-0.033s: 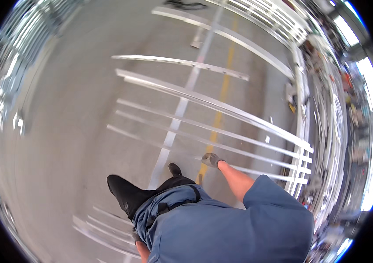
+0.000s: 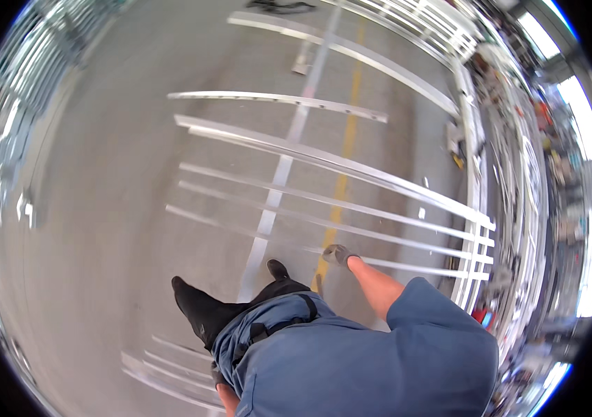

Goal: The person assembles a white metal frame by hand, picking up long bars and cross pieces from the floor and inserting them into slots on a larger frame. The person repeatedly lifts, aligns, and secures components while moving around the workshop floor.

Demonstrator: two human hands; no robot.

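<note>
I stand on a grey concrete floor point(image 2: 101, 208) among long silver metal bars point(image 2: 324, 163) lying side by side. My right hand point(image 2: 338, 255), in a grey glove, reaches forward and down just above one thin bar point(image 2: 407, 264); its fingers look curled, and I cannot tell whether it touches the bar. Only a sliver of my left hand point(image 2: 223, 395) shows at the lower edge beside my blue trouser leg, so what it holds is hidden. My black shoes point(image 2: 199, 313) are planted near a white floor line point(image 2: 268, 215).
A yellow line point(image 2: 341, 181) runs along the floor beside the white one. The bars join an upright metal frame point(image 2: 473, 229) on the right. More bars lie at my lower left point(image 2: 164, 375). Metal racks point(image 2: 4, 139) line the left, with cluttered shelving on the far right point(image 2: 560, 174).
</note>
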